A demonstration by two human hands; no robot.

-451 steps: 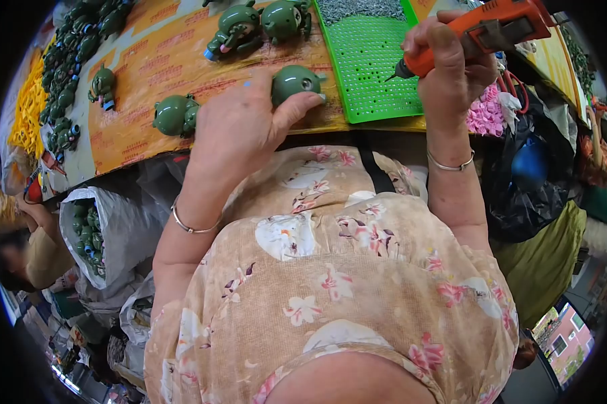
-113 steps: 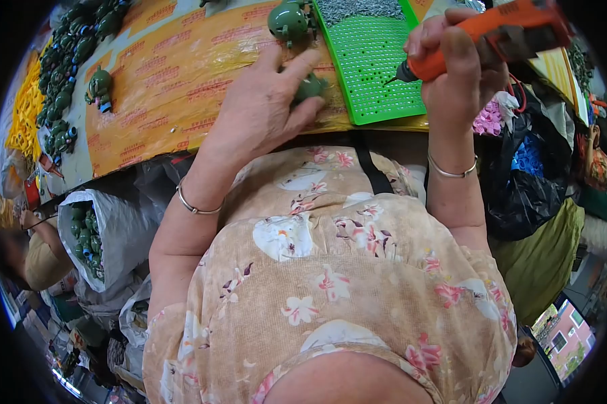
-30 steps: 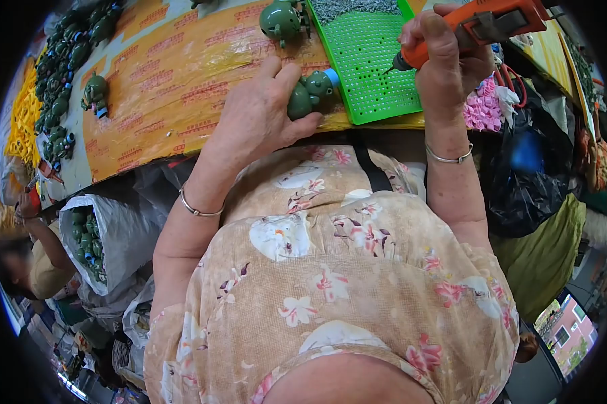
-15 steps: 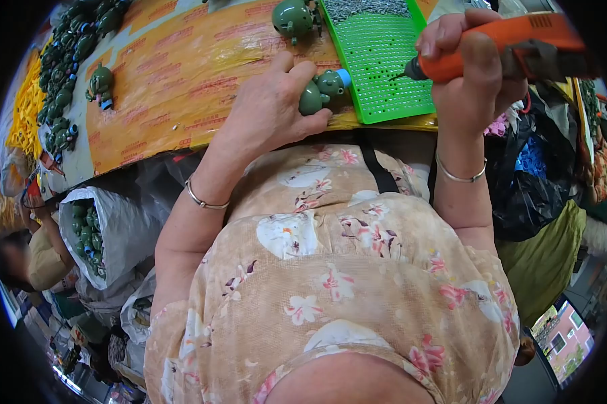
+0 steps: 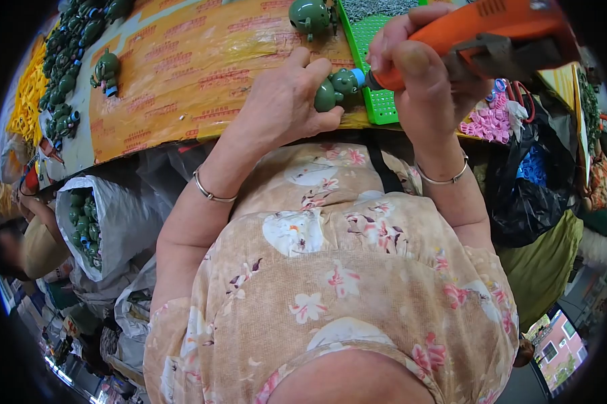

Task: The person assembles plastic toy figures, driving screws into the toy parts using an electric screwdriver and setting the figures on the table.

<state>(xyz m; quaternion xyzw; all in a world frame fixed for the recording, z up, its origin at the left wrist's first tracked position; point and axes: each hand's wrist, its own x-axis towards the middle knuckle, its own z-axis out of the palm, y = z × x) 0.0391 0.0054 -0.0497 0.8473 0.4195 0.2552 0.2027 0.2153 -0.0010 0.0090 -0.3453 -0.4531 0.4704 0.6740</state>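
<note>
My left hand (image 5: 283, 97) is closed around a small green toy figure (image 5: 344, 81) lying on its side at the table's front edge. A light blue piece (image 5: 359, 77) sticks out of the figure's right end. Wrapped in my right hand (image 5: 428, 84) is an orange electric screwdriver (image 5: 492, 37), held level. Its dark nose meets the blue piece; the bit itself is hidden there. Behind it lies a bright green perforated tray (image 5: 382, 110), with many small metal screws (image 5: 374, 8) at its far end.
A larger round green toy part (image 5: 310, 17) stands beside the tray. Another green figure (image 5: 106, 71) lies on the left, near a heap of green parts (image 5: 64, 74). Pink pieces (image 5: 488, 121) and a black bag (image 5: 532, 195) are at right. A white sack (image 5: 118, 229) hangs below left.
The screwdriver has moved left from above the green tray to the blue end of the figure. My left hand and the figure have shifted slightly right in view.
</note>
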